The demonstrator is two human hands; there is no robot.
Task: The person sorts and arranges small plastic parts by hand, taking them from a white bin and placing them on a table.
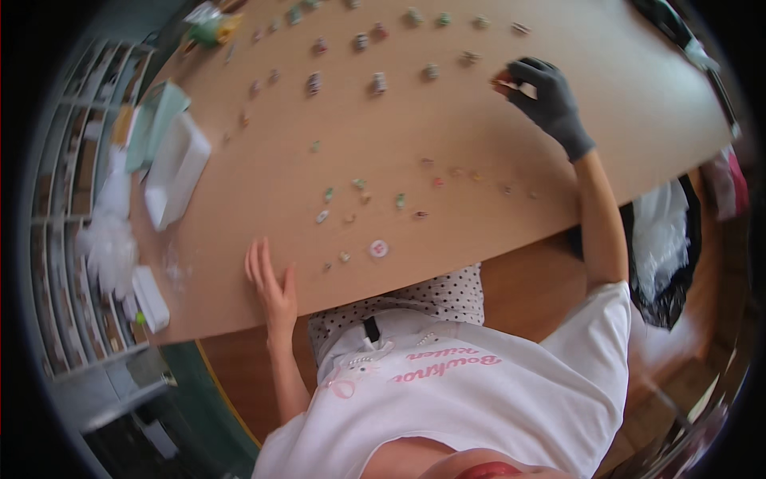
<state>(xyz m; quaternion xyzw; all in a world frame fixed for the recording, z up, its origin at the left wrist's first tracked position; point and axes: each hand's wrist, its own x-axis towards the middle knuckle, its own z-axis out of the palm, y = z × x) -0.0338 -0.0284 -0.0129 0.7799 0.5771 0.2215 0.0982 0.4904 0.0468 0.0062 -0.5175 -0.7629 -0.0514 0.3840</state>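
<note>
My left hand [273, 281] is bare and rests on the table near its front edge, fingers stretched out, with nothing in it. Out at the far right, my right hand [544, 100] wears a grey glove that leaves the fingertips bare. Its thumb and fingers are pinched together; whatever they may hold is too small and blurred to name. Close by lies a small pale piece [471, 57] at the end of a loose row. A round white disc with a pink pattern [379, 249] lies to the right of my left hand, among tiny green, red and whitish pieces.
The wooden table [263, 176] carries several scattered rows of small blurred pieces. At its left edge stand a white box [179, 172] and a pale green box [155, 120], with clear plastic bags [108, 239] beside them. Shelving [56, 215] rises behind. A black-lined bag [662, 247] sits right of the table.
</note>
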